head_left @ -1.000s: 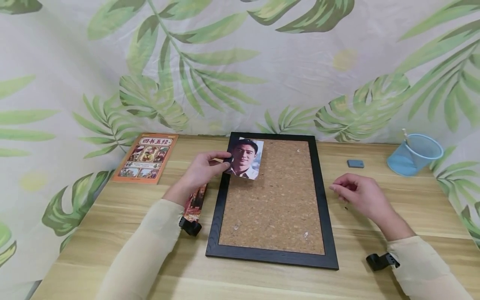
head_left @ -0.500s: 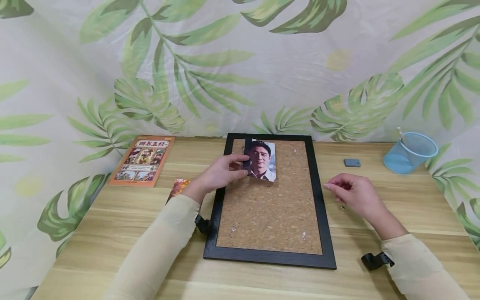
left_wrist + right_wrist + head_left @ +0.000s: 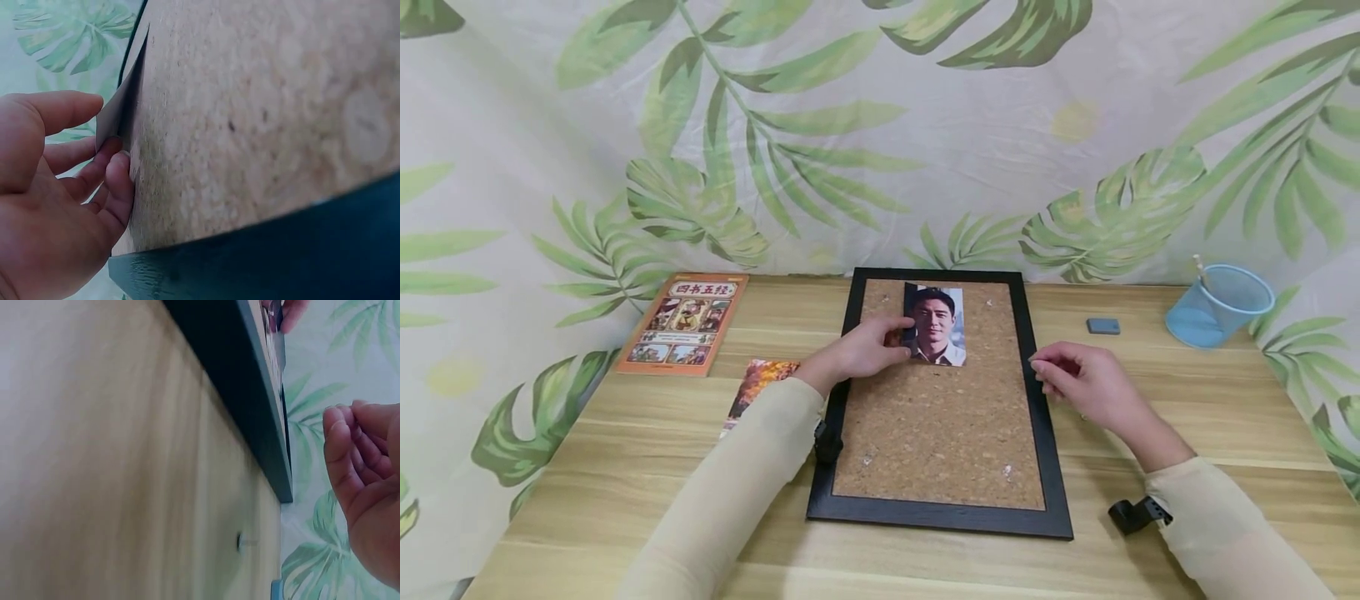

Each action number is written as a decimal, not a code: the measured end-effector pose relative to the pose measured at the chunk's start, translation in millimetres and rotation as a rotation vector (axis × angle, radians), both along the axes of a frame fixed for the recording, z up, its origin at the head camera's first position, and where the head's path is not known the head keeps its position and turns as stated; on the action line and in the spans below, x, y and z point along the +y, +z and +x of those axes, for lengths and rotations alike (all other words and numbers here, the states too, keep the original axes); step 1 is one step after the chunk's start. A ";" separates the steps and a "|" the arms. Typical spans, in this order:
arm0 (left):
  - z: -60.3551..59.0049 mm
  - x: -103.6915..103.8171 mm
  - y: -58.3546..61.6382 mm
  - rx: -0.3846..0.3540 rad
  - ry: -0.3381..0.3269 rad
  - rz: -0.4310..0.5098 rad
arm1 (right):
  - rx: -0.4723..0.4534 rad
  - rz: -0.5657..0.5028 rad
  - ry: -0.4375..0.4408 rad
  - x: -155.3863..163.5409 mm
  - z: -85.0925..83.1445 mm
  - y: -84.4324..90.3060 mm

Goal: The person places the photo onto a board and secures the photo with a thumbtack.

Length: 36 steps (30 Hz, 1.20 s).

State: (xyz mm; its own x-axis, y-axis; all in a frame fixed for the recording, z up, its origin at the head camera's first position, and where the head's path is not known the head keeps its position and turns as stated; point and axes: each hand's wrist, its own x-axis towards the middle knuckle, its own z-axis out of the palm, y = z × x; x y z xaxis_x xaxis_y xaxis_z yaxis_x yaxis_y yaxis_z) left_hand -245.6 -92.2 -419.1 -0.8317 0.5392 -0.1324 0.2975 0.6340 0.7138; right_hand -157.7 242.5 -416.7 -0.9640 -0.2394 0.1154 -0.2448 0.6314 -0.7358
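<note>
Holding a portrait photograph (image 3: 937, 325) by its left edge, our left hand (image 3: 865, 350) pinches the print between thumb and curled fingers (image 3: 115, 178) and keeps it on the upper part of the cork board (image 3: 936, 433), near the top of its black frame (image 3: 1051, 450). We judge the print light, thin and easily bent or creased, its glossy face prone to marks; an edge or corner is the place to take it, as now. Our right hand (image 3: 1086, 387) hovers just beside the frame's right rail, fingers loosely curled toward the thumb; we cannot tell whether they hold anything small. On the wooden surface (image 3: 1225, 417): an orange book (image 3: 687, 323) at the far left, a colourful printed card (image 3: 756, 385) partly under our left sleeve, a small grey block (image 3: 1103, 326), a blue mesh pen cup (image 3: 1219, 306). Nothing lies on the cork around the print apart from a few pale specks.
</note>
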 end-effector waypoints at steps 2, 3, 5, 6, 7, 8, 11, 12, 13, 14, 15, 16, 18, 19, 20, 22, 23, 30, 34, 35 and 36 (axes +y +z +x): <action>-1.8 1.3 -1.1 0.002 0.002 -0.026 | -0.014 -0.006 0.023 -5.4 -3.3 1.5; -2.5 2.0 -1.3 0.003 0.001 -0.036 | -0.018 -0.006 0.031 -8.0 -5.6 1.8; -3.8 3.4 -1.7 0.004 -0.006 -0.056 | -0.030 -0.012 0.046 -13.7 -10.7 3.2; -4.2 4.2 -1.6 0.006 -0.010 -0.065 | -0.041 -0.023 0.051 -16.6 -14.0 3.9; -4.6 4.7 -2.0 0.007 -0.013 -0.070 | -0.055 -0.034 0.055 -19.6 -17.5 4.5; -5.0 5.1 -2.3 0.008 -0.016 -0.072 | -0.073 -0.044 0.056 -22.6 -21.3 5.2; -5.3 6.4 -2.5 0.007 -0.021 -0.070 | -0.145 -0.079 0.050 -31.6 -35.9 7.3; -5.2 6.7 -2.5 0.005 -0.020 -0.069 | -0.165 -0.093 0.049 -34.7 -41.3 8.2; -5.2 6.8 -2.6 0.003 -0.018 -0.066 | -0.186 -0.104 0.048 -37.6 -46.9 9.0; -5.0 6.8 -2.7 0.000 -0.015 -0.064 | -0.202 -0.118 0.050 -40.8 -53.0 9.9; -4.9 6.8 -2.7 -0.005 -0.014 -0.062 | -0.214 -0.129 0.050 -44.2 -59.0 10.8; -4.8 6.5 -3.0 -0.009 -0.010 -0.061 | -0.222 -0.137 0.051 -47.4 -65.0 11.5; -4.4 6.1 -3.1 -0.017 -0.006 -0.057 | -0.229 -0.155 0.049 -54.3 -76.4 13.1; -4.2 5.8 -3.2 -0.018 -0.006 -0.057 | -0.230 -0.163 0.048 -57.8 -81.4 13.8; -3.8 5.8 -3.2 -0.022 -0.006 -0.058 | -0.231 -0.173 0.047 -61.4 -86.1 14.4; -3.0 5.9 -2.8 -0.024 -0.006 -0.060 | -0.244 -0.190 0.042 -68.9 -92.8 18.1; -2.9 6.0 -2.8 -0.022 -0.007 -0.063 | -0.251 -0.202 0.039 -72.4 -96.7 18.2; -2.8 5.1 -4.0 -0.014 0.002 -0.081 | -0.293 -0.335 -0.009 -90.0 -125.7 1.1; -2.6 4.7 -3.3 -0.015 0.002 -0.096 | -0.318 -0.356 -0.053 -98.6 -140.9 -8.8; -2.5 5.1 -2.4 -0.013 0.002 -0.098 | -0.321 -0.342 -0.064 -100.8 -144.5 -10.7; -2.5 5.4 -1.7 -0.010 0.003 -0.099 | -0.327 -0.332 -0.072 -103.0 -147.8 -12.0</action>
State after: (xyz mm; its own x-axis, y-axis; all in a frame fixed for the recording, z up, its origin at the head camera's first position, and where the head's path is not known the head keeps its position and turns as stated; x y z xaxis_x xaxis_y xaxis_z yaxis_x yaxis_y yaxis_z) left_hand -248.1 -86.8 -420.9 -0.8315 0.5207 -0.1938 0.2885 0.7027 0.6503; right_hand -305.5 139.5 -428.8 -0.9755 -0.1716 -0.1379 0.0692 0.3556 -0.9321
